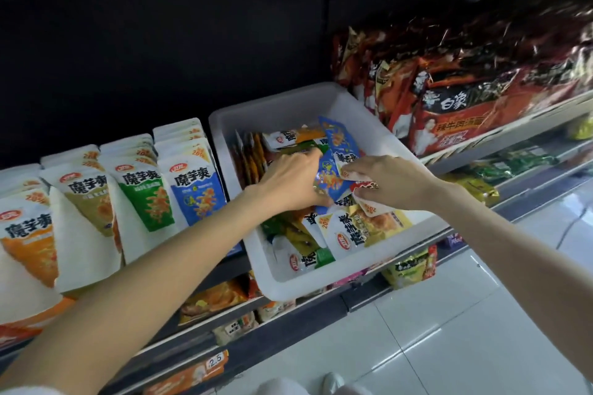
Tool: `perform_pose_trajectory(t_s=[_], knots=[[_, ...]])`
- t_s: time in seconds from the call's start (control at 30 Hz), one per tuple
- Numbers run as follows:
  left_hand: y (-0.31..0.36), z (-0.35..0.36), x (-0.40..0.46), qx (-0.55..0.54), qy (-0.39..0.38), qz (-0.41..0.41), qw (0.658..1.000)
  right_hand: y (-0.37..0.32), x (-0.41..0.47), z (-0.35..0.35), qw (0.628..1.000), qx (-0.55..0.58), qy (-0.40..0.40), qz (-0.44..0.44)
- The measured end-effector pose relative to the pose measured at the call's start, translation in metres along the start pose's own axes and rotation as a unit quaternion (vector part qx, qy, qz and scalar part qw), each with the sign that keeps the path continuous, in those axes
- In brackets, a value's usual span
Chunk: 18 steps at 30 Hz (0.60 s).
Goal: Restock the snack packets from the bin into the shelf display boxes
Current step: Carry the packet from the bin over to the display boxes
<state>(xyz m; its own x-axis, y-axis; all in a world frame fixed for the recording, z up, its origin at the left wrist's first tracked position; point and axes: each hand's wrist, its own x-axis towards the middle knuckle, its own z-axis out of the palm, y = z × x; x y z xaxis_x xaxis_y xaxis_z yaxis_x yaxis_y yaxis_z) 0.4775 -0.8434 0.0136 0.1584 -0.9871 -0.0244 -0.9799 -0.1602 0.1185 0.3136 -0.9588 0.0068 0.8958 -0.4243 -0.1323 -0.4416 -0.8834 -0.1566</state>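
Packets are lying jumbled in the white bin [324, 289], which is sitting on the shelf edge just right of the display boxes [134, 189], so that the loose stock is within easy reach of the rows it belongs in. Both hands are working inside the bin, close together over the heap. The left hand [288, 183] is curling its fingers around a small bunch of blue packets [330, 176], apparently gathering one flavour to match the blue-fronted box [195, 192] next to the bin. The right hand [385, 183] is pinching a white-cornered packet [369, 202] at its edge, touching the blue bunch, probably sorting it out of the pile or adding it to the stack. Other packets, yellow, green and orange, are lying under and around both hands, some standing on edge against the bin's far-left wall. Display boxes are holding upright rows by colour: orange, tan, green, blue. Noodle bags [465, 106] are crowding the shelf to the right.
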Motion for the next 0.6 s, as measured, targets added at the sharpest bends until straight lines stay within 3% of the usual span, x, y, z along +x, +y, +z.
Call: perform_pose_trajectory(t_s=[0.17, 0.33, 0.43, 0.53, 0.6], knots=[[-0.017, -0.017, -0.023, 0.061, 0.109, 0.033, 0.992, -0.009, -0.007, -0.011, 0.996, 0.022, 0.087, 0.010], [-0.035, -0.032, -0.053, 0.043, 0.269, 0.077, 0.959, -0.024, -0.002, -0.019, 0.963, 0.155, 0.220, 0.000], [-0.043, -0.038, -0.071, -0.162, 0.289, 0.056, 0.942, -0.044, 0.007, -0.028, 0.915, 0.337, 0.220, -0.027], [-0.047, -0.038, -0.087, -0.418, 0.238, 0.028, 0.876, -0.063, 0.016, -0.041, 0.832, 0.503, 0.234, -0.013], [-0.050, -0.036, -0.097, -0.518, 0.213, -0.001, 0.828, -0.069, 0.020, -0.049, 0.814, 0.534, 0.229, -0.010]])
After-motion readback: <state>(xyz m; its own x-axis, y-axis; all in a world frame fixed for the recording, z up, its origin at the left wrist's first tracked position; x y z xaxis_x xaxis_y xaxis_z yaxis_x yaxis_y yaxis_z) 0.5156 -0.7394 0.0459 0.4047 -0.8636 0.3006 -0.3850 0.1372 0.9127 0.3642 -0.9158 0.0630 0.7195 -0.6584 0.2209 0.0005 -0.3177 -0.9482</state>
